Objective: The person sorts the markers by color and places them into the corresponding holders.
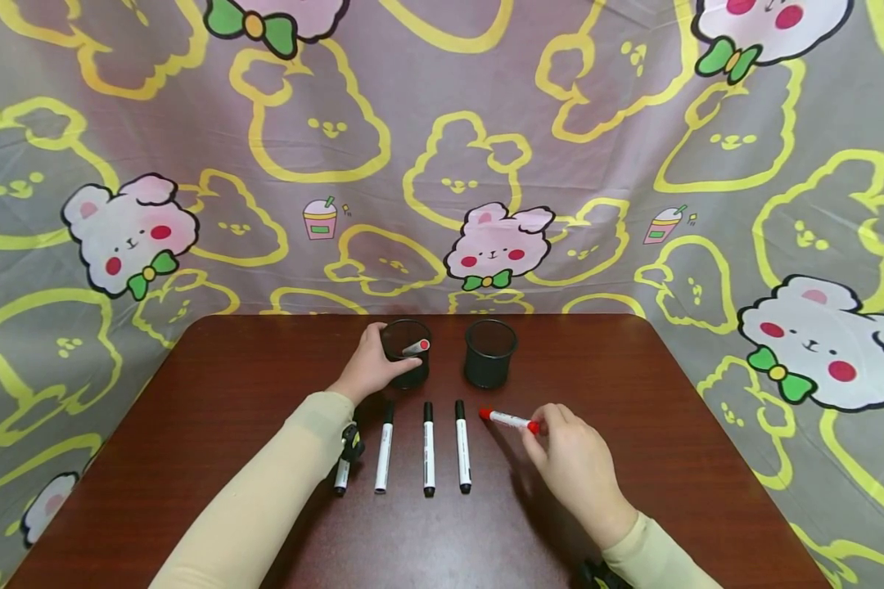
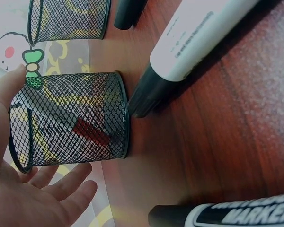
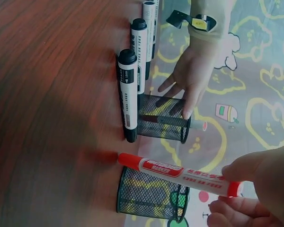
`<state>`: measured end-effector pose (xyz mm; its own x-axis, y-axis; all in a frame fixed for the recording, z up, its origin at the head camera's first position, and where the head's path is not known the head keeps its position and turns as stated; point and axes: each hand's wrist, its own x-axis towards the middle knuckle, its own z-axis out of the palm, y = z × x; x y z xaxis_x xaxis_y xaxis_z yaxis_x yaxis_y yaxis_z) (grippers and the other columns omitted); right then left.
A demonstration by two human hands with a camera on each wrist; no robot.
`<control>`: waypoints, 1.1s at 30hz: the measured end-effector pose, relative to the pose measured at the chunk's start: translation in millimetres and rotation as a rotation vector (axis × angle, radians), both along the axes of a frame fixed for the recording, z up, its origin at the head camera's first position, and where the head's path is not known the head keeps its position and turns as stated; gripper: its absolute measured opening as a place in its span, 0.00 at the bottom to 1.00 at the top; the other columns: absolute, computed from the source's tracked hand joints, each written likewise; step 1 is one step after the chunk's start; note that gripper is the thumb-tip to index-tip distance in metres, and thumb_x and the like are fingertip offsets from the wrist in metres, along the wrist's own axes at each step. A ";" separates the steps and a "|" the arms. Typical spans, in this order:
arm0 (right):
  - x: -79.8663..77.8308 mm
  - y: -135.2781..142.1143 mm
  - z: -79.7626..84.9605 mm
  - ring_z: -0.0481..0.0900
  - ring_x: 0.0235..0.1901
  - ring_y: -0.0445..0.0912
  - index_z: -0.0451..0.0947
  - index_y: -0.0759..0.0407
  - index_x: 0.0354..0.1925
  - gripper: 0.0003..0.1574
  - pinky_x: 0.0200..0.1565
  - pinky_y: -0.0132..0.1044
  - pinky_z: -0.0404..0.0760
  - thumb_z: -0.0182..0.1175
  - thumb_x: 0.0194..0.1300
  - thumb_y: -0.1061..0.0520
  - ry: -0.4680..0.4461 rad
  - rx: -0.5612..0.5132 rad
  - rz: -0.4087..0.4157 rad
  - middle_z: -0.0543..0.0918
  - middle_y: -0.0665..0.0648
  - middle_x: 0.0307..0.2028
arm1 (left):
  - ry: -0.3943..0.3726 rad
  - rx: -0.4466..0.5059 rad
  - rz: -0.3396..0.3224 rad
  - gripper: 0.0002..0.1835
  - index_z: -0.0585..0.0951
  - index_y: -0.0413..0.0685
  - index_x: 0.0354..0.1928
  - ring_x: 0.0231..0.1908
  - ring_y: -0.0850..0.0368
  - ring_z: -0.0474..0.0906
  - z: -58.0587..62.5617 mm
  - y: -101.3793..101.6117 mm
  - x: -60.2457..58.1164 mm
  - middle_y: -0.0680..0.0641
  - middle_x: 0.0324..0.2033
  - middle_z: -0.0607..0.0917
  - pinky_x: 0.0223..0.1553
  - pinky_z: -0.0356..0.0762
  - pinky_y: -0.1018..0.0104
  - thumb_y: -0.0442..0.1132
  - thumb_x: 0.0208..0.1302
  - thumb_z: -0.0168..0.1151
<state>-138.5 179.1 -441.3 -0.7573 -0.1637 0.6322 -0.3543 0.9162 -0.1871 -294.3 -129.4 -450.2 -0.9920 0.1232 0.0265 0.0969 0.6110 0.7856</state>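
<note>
Okay — my left hand (image 1: 371, 366) grips a mesh cup (image 1: 414, 377), likely steadying it — right hand (image 1: 576, 465) pinches red marker (image 1: 509, 420) by one end.

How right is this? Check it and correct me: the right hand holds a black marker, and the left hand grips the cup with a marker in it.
Not quite: the held marker in the right hand is red, not black, as the head view shows. The left hand does grip the cup with a marker in it.
</note>
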 end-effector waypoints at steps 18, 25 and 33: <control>-5.2 3.2 -0.1 0.82 0.26 0.44 0.81 0.58 0.38 0.13 0.28 0.41 0.82 0.74 0.55 0.60 0.115 -0.081 0.075 0.83 0.52 0.30 | -0.012 -0.003 0.004 0.54 0.53 0.40 0.76 0.68 0.38 0.70 1.8 1.3 0.6 0.34 0.73 0.60 0.67 0.71 0.41 0.58 0.62 0.74; -6.5 5.4 1.3 0.82 0.28 0.45 0.82 0.58 0.40 0.13 0.29 0.42 0.82 0.74 0.56 0.61 0.122 -0.090 0.085 0.84 0.53 0.32 | -0.012 -0.006 0.004 0.54 0.53 0.40 0.76 0.67 0.38 0.71 0.2 0.8 -0.9 0.34 0.72 0.61 0.66 0.72 0.42 0.58 0.61 0.74; -7.8 7.4 0.7 0.83 0.30 0.46 0.83 0.58 0.41 0.14 0.32 0.42 0.83 0.74 0.57 0.60 0.110 -0.110 0.092 0.84 0.53 0.33 | -0.003 -0.002 0.006 0.53 0.54 0.39 0.75 0.65 0.38 0.73 -0.6 0.7 -2.3 0.35 0.70 0.63 0.65 0.73 0.42 0.58 0.61 0.74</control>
<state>-146.3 186.4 -440.6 -0.6676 -0.1546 0.7283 -0.4594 0.8553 -0.2395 -296.6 -128.7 -450.8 -0.9928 0.1177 0.0234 0.0912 0.6134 0.7845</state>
